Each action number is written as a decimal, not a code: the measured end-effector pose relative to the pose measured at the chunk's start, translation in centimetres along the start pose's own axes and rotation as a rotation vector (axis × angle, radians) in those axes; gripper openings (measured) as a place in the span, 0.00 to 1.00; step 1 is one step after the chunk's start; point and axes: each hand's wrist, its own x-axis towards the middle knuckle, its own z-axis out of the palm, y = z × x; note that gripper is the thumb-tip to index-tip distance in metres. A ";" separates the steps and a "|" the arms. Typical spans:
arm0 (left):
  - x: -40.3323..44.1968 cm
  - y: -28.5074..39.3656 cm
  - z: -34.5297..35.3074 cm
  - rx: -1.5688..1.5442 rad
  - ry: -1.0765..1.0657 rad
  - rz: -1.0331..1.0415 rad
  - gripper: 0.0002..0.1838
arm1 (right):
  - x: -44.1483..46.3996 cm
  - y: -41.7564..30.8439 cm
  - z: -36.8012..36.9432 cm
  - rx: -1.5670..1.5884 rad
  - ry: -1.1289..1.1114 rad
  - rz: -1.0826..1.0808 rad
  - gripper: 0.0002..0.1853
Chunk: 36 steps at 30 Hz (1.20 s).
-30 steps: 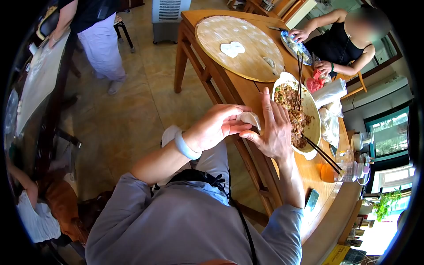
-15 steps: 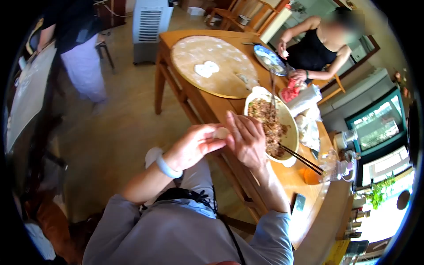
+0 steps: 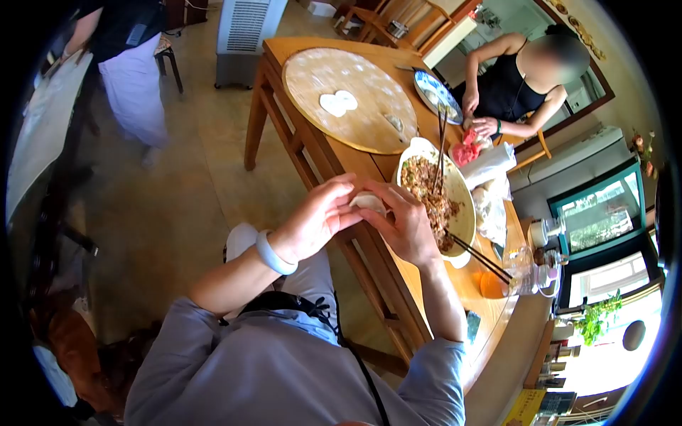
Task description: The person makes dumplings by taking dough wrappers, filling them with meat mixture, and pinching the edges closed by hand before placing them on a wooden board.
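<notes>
A: "Where do we hold the dumpling (image 3: 368, 203)?"
B: "Between left hand (image 3: 317, 219) and right hand (image 3: 406, 226), each grip narrowed on it; our filling bowl (image 3: 465, 221) sits at its 3 o'clock."

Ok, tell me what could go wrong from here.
The dough, between the left hand and right hand, might slip and fall, perhaps to the floor, as it is near the table edge. Squeezing hard with the right fingers could tear it. The lower chopsticks jut past the bowl rim, so the right arm could knock them.
</notes>
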 end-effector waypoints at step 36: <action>0.4 -0.6 0.4 -0.301 -0.107 -0.066 0.34 | 0.6 -1.6 1.4 0.090 0.093 -0.069 0.17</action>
